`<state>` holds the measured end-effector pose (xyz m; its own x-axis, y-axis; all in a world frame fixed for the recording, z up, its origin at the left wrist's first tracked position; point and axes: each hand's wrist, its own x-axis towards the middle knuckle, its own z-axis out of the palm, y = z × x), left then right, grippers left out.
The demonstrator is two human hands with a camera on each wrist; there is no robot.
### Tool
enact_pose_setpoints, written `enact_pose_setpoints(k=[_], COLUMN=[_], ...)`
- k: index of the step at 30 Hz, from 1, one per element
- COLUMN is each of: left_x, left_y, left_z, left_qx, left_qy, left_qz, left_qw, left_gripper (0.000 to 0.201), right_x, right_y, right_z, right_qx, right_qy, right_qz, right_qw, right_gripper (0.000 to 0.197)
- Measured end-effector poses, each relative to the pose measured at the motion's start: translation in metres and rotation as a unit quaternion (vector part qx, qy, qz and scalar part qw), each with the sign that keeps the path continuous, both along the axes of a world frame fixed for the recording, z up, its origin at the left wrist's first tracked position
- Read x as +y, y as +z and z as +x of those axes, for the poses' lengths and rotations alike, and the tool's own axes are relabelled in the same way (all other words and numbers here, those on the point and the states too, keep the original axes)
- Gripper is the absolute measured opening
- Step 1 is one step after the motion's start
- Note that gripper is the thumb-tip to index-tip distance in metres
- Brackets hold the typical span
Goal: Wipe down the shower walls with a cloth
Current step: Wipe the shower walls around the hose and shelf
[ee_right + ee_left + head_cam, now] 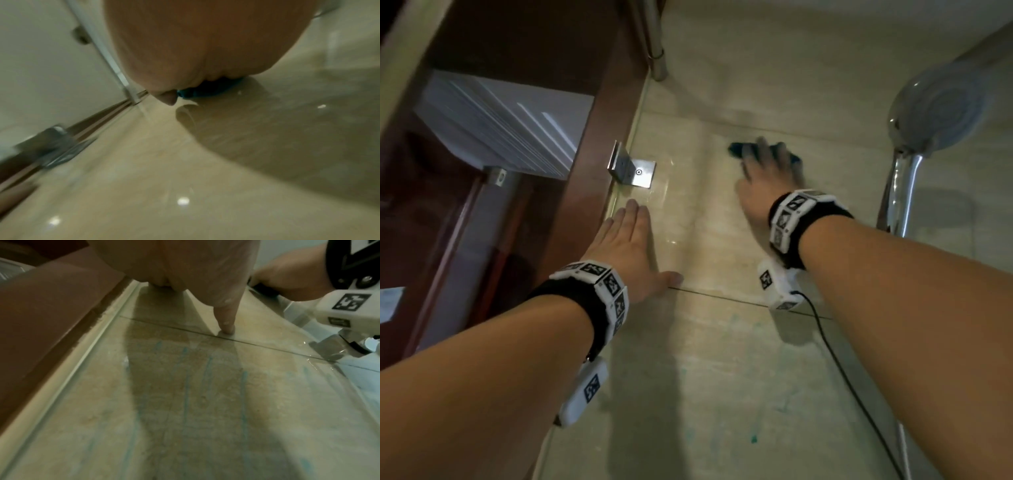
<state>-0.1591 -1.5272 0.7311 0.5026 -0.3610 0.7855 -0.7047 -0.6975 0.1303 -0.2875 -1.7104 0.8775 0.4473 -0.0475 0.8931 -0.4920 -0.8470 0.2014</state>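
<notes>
A beige tiled shower wall [709, 359] fills the head view, with faint blue-green streaks [187, 379] on the lower tile. My right hand [767, 178] lies flat with spread fingers on a dark blue cloth [736, 149] and presses it against the upper tile. The cloth [207, 92] shows as a blue edge under the palm in the right wrist view. My left hand [630, 240] rests flat and open on the wall lower left, holding nothing, its thumb [225, 321] touching a grout line.
A metal bracket [633, 169] clamps a glass panel edge to the wall just above my left hand. A chrome shower head [945, 109] and its bar [900, 195] stand at the right. A dark wooden door frame [585, 120] runs along the left. A black cable [835, 356] hangs from my right wrist.
</notes>
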Motion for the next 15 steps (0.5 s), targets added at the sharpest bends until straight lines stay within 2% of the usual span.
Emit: enact_pose_setpoints(k=[2,4,8,11,15], left_x=[-0.001,-0.002,0.000,0.002,0.006], left_y=[0.000,0.000,-0.001,-0.001,-0.018], left_z=[0.000,0.000,-0.001,-0.004,-0.006], left_qx=[-0.002,-0.006,-0.009,-0.004,-0.006], left_qy=[0.004,0.007,0.010,0.004,-0.013], left_qz=[0.004,0.004,0.002,0.003,-0.011], left_qw=[1.000,1.000,1.000,1.000,1.000], left_gripper=[0.133,0.134,0.134,0.134,0.124], right_x=[-0.033,-0.055,-0.053,-0.045,-0.042], right_y=[0.009,0.014,0.008,-0.022,-0.061], right_z=[-0.020,-0.038,-0.038,-0.031,-0.036], right_qx=[-0.053,-0.065,-0.070,-0.080,-0.022], right_qy=[-0.017,-0.011,0.010,-0.004,0.003], right_qz=[0.048,0.099,0.154,0.135,0.112], right_qw=[0.997,0.993,0.986,0.988,0.994], right_gripper=[0.066,0.064,0.063,0.063,0.073])
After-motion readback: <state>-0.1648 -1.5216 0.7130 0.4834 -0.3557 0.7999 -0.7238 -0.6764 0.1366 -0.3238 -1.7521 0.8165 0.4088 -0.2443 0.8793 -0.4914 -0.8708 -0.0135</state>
